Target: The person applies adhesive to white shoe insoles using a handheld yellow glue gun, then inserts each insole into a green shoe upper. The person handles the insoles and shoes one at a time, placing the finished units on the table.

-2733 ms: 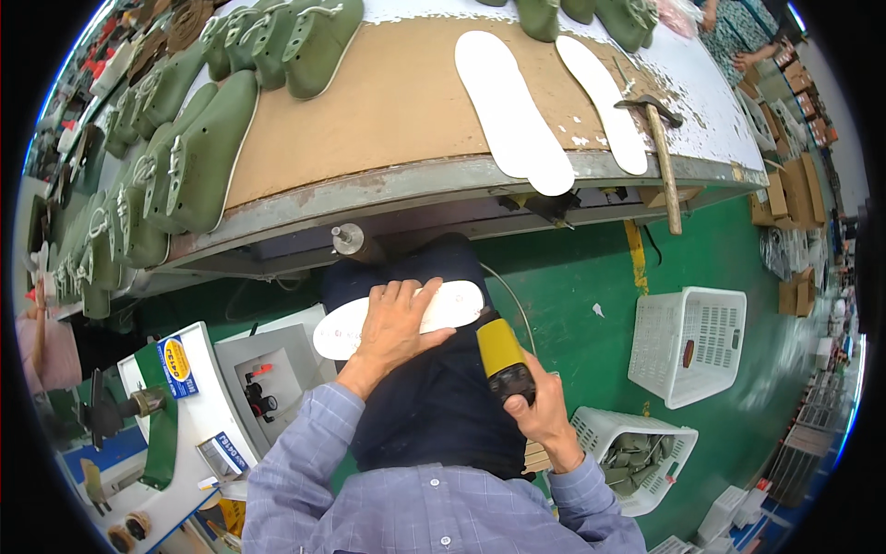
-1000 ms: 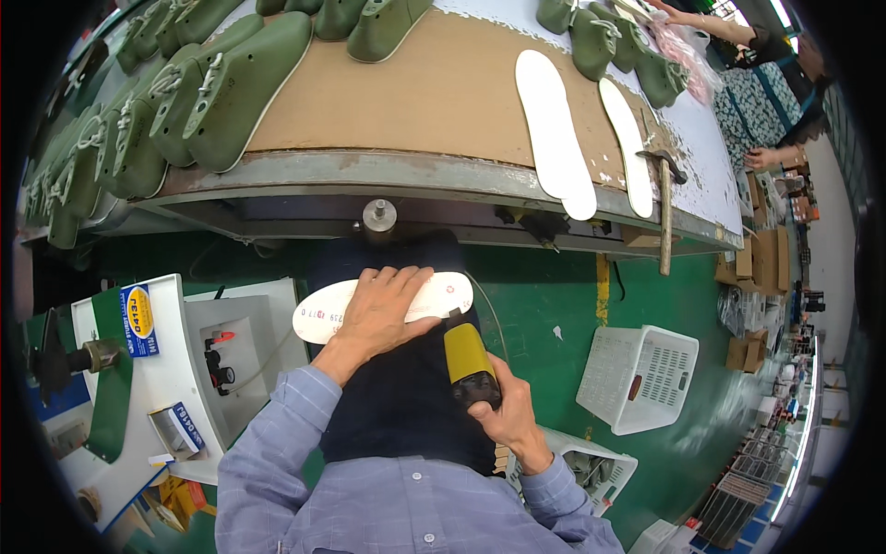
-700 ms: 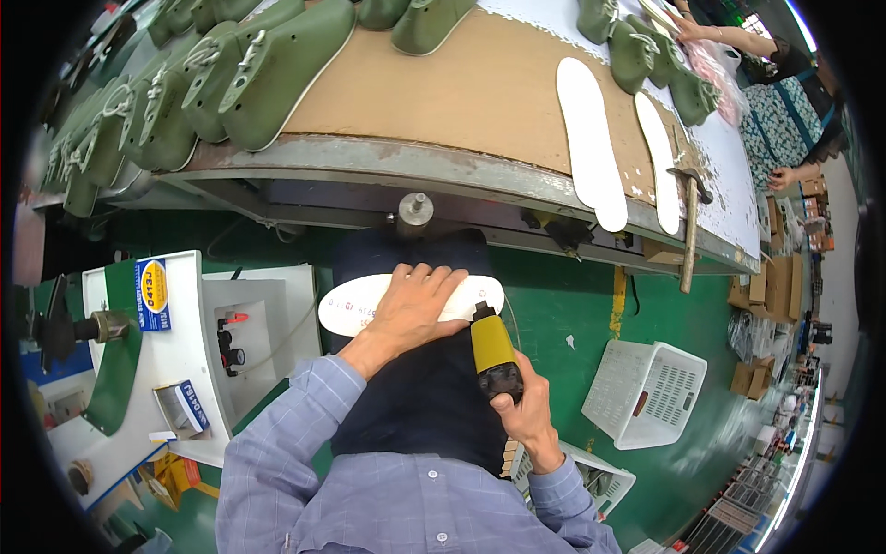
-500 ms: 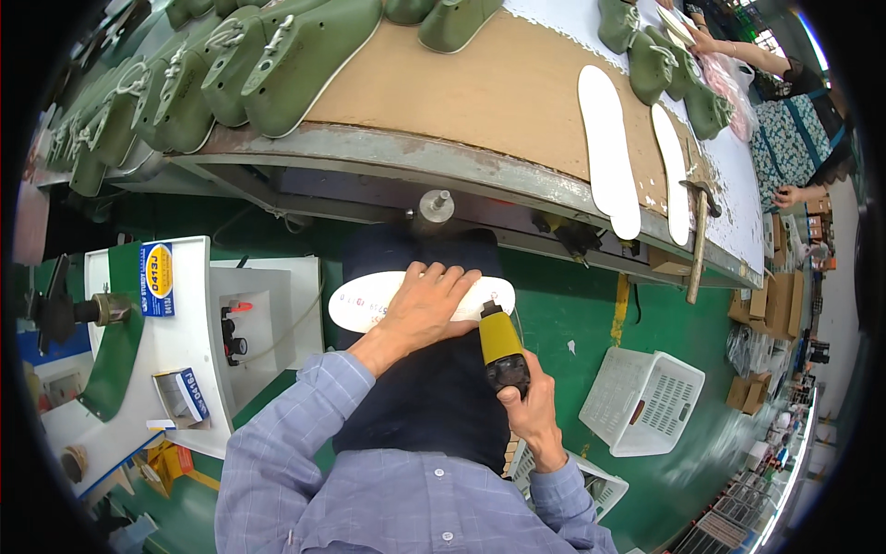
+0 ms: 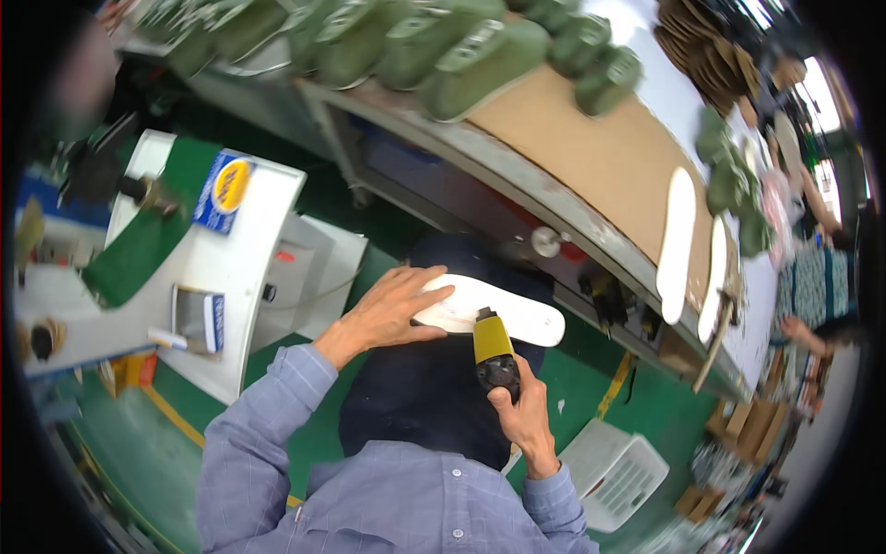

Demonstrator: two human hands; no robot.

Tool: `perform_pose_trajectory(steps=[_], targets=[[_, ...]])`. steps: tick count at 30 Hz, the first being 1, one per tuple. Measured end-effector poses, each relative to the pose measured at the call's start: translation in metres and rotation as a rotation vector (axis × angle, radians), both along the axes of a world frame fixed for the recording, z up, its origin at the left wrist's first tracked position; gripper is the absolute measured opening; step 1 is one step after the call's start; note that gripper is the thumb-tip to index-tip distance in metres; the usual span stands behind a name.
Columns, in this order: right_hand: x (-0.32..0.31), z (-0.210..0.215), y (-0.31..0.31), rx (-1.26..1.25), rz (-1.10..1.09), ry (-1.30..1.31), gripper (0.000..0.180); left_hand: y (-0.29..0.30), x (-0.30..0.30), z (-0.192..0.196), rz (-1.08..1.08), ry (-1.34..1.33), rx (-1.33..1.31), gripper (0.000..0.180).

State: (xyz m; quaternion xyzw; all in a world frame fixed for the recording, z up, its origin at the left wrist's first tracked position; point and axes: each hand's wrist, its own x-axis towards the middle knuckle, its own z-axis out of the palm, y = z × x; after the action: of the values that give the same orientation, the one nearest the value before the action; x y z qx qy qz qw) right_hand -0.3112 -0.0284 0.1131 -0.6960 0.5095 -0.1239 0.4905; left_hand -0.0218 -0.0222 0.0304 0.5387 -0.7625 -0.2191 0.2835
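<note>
The left hand [image 5: 392, 309] lies flat, fingers spread, on a white insole [image 5: 503, 314] resting on the person's dark lap. The right hand [image 5: 521, 415] is clamped around a yellow-and-black power tool [image 5: 492, 349], its tip touching the insole's near edge, below a workbench [image 5: 591, 157] bearing green shoe forms [image 5: 480, 55].

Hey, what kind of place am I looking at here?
Most likely a shoe factory line. Green shoe lasts sit along a brown conveyor belt with white insoles, while the left hand presses another insole and the right hand holds a yellow power tool.

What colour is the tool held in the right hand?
Yellow body with a black end, seen in the head view: tool in the right hand.
</note>
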Motion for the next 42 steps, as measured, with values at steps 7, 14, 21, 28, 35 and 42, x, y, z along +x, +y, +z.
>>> perform_pose_trajectory(steps=[7, 14, 21, 28, 35, 42], targets=[[0.036, 0.007, -0.001, 0.037, 0.135, 0.025, 0.092, 0.023, 0.013, -0.01, 0.112, 0.334, 0.149, 0.085], [0.045, 0.01, -0.003, 0.063, 0.224, 0.035, 0.102, 0.033, 0.015, -0.015, 0.156, 0.408, 0.159, 0.092], [0.05, 0.01, -0.002, 0.021, 0.225, 0.035, 0.103, 0.032, 0.015, -0.014, 0.159, 0.428, 0.169, 0.095], [0.043, 0.005, -0.004, 0.043, 0.237, 0.006, 0.096, 0.027, 0.014, -0.004, 0.156, 0.415, 0.264, 0.097], [0.034, 0.003, 0.0, 0.052, 0.243, 0.03, 0.089, 0.027, 0.009, -0.012, 0.138, 0.345, 0.183, 0.098], [-0.011, 0.02, -0.001, 0.13, 0.42, 0.124, 0.09, 0.024, 0.013, -0.008, 0.08, 0.176, 0.047, 0.102]])
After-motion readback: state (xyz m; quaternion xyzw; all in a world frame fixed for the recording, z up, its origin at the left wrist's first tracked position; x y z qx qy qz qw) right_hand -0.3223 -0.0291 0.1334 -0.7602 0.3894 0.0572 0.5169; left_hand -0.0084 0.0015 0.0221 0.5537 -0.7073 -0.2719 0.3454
